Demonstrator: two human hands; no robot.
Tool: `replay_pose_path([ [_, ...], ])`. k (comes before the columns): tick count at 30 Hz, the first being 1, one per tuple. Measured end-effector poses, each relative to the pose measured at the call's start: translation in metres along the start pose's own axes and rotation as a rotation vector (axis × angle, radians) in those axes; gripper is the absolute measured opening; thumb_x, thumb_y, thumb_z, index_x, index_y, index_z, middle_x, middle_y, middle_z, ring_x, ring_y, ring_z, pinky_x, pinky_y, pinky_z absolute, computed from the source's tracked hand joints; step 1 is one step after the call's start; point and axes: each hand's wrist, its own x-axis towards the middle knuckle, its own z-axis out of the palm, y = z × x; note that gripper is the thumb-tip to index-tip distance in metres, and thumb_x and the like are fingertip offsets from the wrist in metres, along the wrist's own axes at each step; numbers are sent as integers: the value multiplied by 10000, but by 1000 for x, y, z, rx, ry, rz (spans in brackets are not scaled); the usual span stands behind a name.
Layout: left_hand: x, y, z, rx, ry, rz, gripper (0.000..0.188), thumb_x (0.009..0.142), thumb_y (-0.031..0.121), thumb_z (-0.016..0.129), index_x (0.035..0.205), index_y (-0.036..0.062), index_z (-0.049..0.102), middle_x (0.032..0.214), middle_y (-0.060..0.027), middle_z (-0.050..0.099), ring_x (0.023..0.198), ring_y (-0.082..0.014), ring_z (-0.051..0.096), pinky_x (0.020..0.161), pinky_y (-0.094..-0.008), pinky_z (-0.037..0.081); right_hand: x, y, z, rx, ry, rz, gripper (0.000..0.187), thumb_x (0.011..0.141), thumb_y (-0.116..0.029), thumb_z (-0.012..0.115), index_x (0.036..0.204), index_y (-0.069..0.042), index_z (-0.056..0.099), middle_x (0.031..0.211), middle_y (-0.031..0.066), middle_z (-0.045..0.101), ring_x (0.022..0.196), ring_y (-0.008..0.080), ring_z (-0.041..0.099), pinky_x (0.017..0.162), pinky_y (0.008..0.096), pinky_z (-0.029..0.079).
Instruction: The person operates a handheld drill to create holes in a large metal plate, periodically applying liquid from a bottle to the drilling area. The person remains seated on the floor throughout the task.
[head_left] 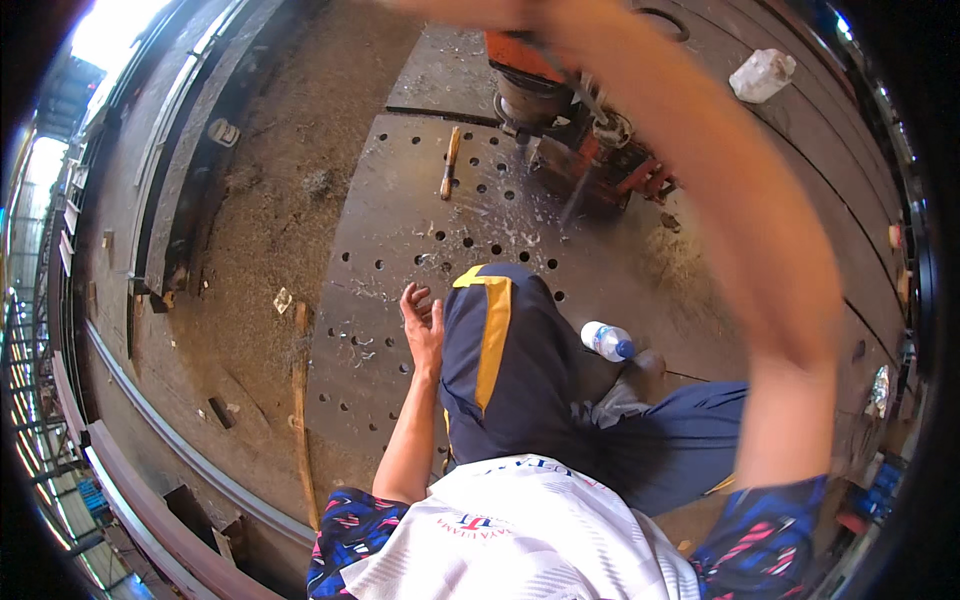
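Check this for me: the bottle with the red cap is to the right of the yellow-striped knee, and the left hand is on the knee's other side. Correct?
Not quite: the head view shows a blue cap on that bottle, not a red one. The rest, about the knee and left hand, is right.

Red curved lettering [472,533] and a small blue-and-red emblem [484,521] are printed on the white-fronted shirt [570,545], bottom centre of frame. Blue-and-red letters [535,463] are seen along its upper edge, partly folded. On the blue-capped plastic bottle [592,334], right of centre, blue label print can't be read.
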Motion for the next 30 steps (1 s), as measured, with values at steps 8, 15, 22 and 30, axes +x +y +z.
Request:
replay_pose_path([
  [8,10,-49,-25,-20,46,-11,561,947,152,644,1438,115,375,1278,-111,591,978,-212,640,836,-360,542,-274,114,-129,254,-189,629,855,783,-682,686,1262,15,559,781,-37,537,523,2,367,467,170,253],
  [15,53,-31,7,106,-32,7,568,936,160,658,1435,139,388,1222,-85,599,906,-186,618,794,-349,544,-368,184,-27,25,-42,525,896,761,-286,822,1507,-108,359,1153,69,620,1074,196,573,926,333,439],
  [22,138,-9,76,481,-316,439,332,914,177,644,1222,74,577,1154,-129,617,1024,-320,630,876,-404,510,-390,280,112,126,-902,760,544,816,-457,667,1279,-176,606,1110,172,684,1016,342,656,906,425,509],
  [30,275,-25,205,986,-472,631,439,963,340,545,1381,208,515,1416,-185,445,1322,-397,397,1079,-547,325,-326,287,260,79,-999,739,493,799,-536,637,1147,-189,678,1157,129,691,1112,343,637,925,458,507],
])
